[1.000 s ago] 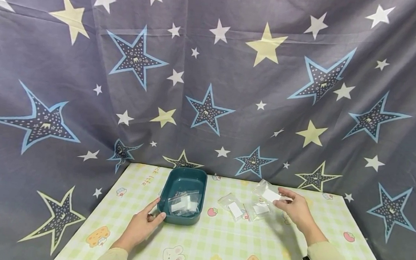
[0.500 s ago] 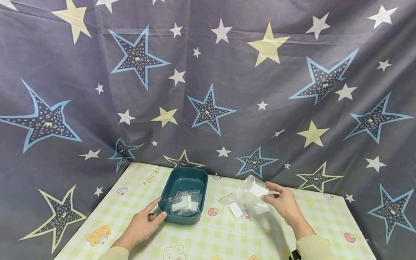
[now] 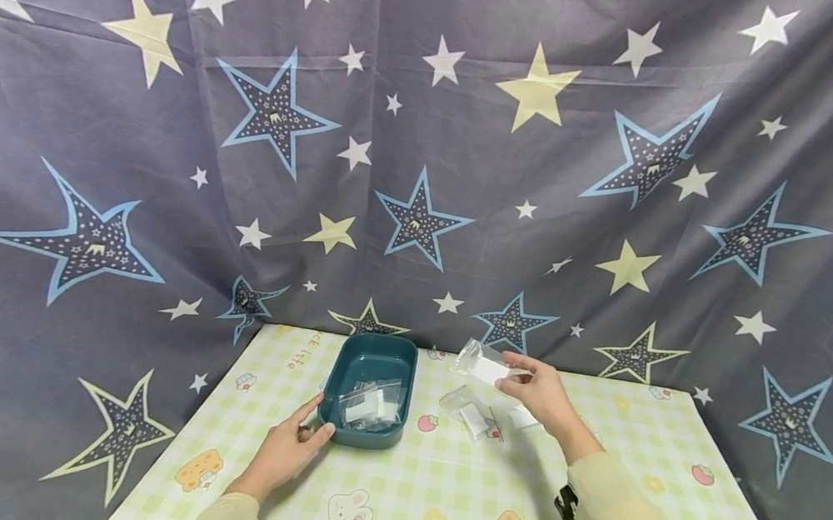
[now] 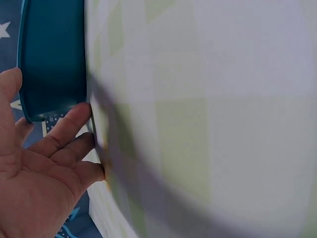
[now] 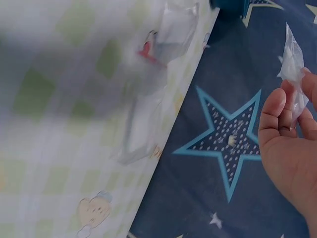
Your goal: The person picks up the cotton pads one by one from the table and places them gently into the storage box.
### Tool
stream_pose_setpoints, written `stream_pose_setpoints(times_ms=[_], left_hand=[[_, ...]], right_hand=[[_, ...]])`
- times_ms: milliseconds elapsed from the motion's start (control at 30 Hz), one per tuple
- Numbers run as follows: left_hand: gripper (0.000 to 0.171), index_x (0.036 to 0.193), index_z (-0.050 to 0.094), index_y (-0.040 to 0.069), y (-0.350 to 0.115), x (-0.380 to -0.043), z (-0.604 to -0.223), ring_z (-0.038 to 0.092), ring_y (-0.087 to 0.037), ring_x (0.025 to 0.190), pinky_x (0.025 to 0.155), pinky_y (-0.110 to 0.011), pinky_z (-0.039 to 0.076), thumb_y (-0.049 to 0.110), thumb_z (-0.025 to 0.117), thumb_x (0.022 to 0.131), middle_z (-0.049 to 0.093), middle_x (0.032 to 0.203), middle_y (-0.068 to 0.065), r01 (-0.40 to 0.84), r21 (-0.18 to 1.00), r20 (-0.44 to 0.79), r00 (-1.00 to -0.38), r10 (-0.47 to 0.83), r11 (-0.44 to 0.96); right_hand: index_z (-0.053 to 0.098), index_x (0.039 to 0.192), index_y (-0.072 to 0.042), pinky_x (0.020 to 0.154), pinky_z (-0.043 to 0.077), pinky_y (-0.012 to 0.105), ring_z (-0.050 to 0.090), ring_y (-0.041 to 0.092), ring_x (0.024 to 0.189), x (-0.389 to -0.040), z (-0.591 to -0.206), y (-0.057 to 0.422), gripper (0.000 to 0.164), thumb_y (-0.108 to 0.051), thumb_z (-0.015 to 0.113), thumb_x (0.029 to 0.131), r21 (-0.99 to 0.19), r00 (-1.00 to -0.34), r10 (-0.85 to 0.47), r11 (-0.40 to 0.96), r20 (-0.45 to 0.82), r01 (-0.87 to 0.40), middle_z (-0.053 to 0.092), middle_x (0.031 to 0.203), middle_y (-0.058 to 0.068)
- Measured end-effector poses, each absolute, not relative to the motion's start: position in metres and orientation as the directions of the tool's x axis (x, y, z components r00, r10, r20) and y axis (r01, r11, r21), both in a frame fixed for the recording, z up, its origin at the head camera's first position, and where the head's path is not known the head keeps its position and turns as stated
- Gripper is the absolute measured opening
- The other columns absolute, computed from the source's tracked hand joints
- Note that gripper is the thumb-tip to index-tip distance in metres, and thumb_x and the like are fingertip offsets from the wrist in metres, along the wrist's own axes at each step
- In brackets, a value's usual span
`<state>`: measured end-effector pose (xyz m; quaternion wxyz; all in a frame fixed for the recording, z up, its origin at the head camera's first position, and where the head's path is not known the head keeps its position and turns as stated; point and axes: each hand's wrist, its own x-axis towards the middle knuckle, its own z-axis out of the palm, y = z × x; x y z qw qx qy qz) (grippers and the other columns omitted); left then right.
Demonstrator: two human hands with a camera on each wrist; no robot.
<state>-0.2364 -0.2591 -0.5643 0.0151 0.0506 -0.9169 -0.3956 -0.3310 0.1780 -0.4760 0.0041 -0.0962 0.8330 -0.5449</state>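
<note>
My right hand (image 3: pixel 545 398) pinches a clear plastic bag (image 3: pixel 485 367) with a white block-shaped item in it, held above the table's back part. In the right wrist view, thumb and fingers close on the bag (image 5: pixel 292 67). My left hand (image 3: pixel 280 454) touches the near left corner of a dark teal bin (image 3: pixel 369 440), its fingers spread and fairly straight. In the left wrist view, the thumb and a fingertip meet the bin's walls (image 4: pixel 53 59). Inside the bin lie clear bags (image 3: pixel 374 407) with white contents, heaped toward the near end.
Two similar bags lie on the table right of the bin, one bag (image 3: pixel 472 419) nearer it and another bag (image 3: pixel 523 417) partly hidden beneath my right hand. A green-checked cloth (image 3: pixel 432 488) covers the table. A star-patterned curtain (image 3: pixel 413 293) hangs behind its back edge.
My right hand has moved left and slightly up with the bag, toward the bin, and now partly covers the right-hand bag on the table. My left hand and the bin have stayed put.
</note>
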Motion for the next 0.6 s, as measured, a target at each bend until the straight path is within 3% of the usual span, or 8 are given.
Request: stream_pose_setpoints(times_ms=[600], left_hand=[[0.072,0.168,0.038,0.028,-0.261,-0.238,-0.568,0.037,-0.014,0.062,0.078,-0.036,0.042,0.047,0.068,0.105,0.045,0.068,0.004,-0.086,0.739,-0.024,-0.995,-0.101,0.668]], right_hand=[[0.065,0.146,-0.003,0.076,0.056,0.021,0.069,0.009,0.087,-0.338,-0.471,0.107,0.054,-0.006,0.08,0.094,-0.916,-0.963,-0.239,0.345,0.125,-0.204,0.069,0.14,0.019]])
